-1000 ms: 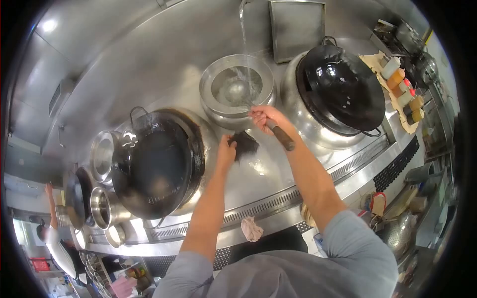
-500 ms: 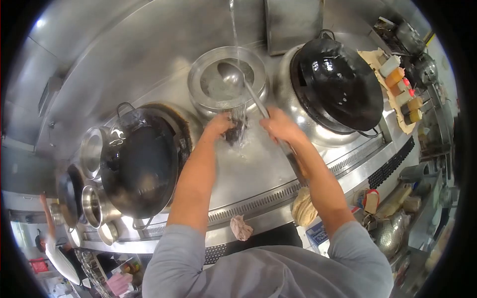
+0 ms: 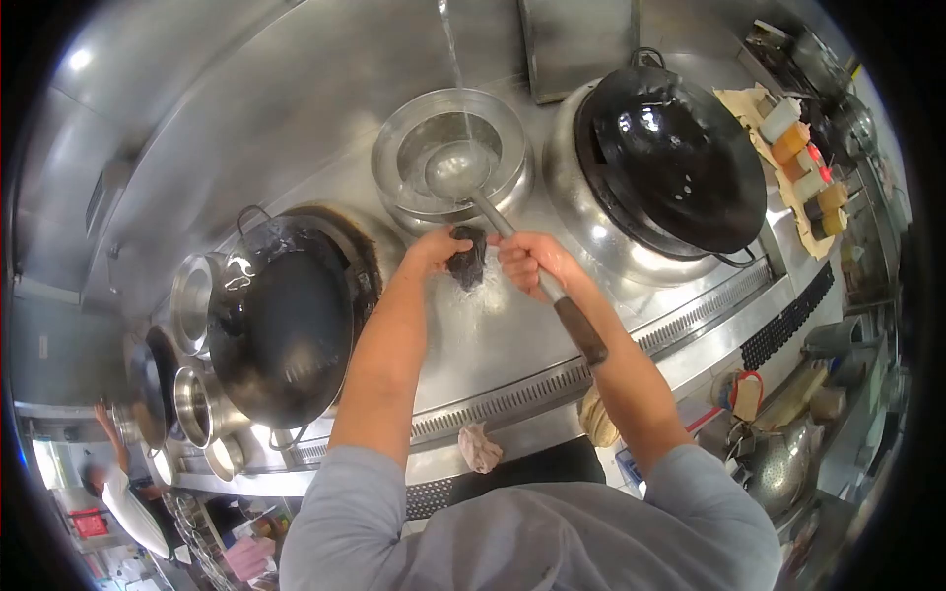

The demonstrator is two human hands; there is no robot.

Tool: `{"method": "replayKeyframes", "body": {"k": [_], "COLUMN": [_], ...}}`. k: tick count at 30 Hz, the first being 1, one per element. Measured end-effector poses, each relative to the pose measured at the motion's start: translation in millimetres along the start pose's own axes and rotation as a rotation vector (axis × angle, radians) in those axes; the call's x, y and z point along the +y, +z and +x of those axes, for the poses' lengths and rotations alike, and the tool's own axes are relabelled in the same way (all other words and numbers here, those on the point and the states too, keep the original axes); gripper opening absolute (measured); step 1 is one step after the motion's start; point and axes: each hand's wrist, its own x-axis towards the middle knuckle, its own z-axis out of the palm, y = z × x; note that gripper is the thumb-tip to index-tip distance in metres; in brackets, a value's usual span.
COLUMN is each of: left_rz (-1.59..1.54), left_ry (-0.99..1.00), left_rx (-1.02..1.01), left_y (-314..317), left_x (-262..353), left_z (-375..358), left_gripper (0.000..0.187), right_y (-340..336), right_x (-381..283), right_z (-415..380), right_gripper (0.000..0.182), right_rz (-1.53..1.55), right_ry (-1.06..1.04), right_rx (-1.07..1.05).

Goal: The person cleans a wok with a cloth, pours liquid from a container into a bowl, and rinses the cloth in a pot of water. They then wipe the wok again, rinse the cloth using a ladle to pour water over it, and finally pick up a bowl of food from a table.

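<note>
My right hand (image 3: pixel 537 264) is closed round the metal handle of a long ladle (image 3: pixel 455 171). Its bowl is over the round steel water pot (image 3: pixel 394 202), and its brown handle end lies near my right forearm. In my left hand (image 3: pixel 432 251) is a dark, wet scrubbing pad (image 3: pixel 467 258), gripped just in front of the pot; its exact make is hard to tell. A thin stream of water (image 3: pixel 448 44) falls from above toward the ladle bowl. Water splashes on the steel counter (image 3: pixel 483 340) below the pad.
Black woks stand at left (image 3: pixel 286 325) and right (image 3: pixel 680 158) on burners. Steel pots (image 3: pixel 195 404) sit at far left. Sauce bottles (image 3: pixel 788 145) line the right side. A crumpled cloth (image 3: pixel 479 449) lies on the front edge. Another person (image 3: pixel 130 507) is at far left.
The ladle bowl has dropped lower into the pot area and turned its hollow upward. The dark handle end has swung into view. Both hands stay close together, and the pad shows more clearly.
</note>
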Motion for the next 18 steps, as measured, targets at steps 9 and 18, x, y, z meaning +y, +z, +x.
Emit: {"method": "replayKeyframes", "body": {"k": [9,18], "left_rz": [0.373,0.912], "left_ry": [0.026,0.209], "left_rx": [-0.155,-0.002], "left_y": [25,3], "left_x": [43,11], "left_z": [-21,-74], "left_gripper": [0.061,0.049], "right_y": [-1,-39], "right_x": [88,254], "right_z": [-88,-100], "right_gripper": [0.049,0.055], "right_rz": [-1.171,-1.410], "right_ry": [-0.442,-0.275], "right_rx": [0.526,1.015]}}
